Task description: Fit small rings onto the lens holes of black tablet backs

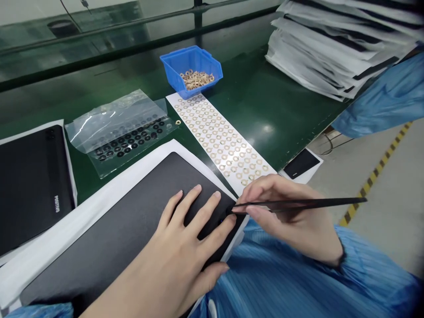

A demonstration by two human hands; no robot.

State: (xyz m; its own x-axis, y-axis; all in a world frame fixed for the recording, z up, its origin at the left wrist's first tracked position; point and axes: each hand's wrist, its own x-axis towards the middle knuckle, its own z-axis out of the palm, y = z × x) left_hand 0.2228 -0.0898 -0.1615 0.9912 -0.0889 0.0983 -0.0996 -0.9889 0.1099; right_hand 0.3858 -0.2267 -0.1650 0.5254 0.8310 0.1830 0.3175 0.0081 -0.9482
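My left hand (180,249) lies flat with fingers spread on a dark grey panel (126,234), which rests on a white sheet (82,212). My right hand (291,216) pinches black tweezers (298,204), their tip touching the panel's right corner beside my left fingertips. Just beyond the tip lies a white strip (220,137) covered with several small tan rings.
A blue bin (191,66) of loose rings stands behind the strip. A clear bag (122,128) with black rings lies left of it. Another black panel (29,185) is at far left. Stacked wrapped panels (334,44) sit at back right. A blue sleeve (380,106) shows at right.
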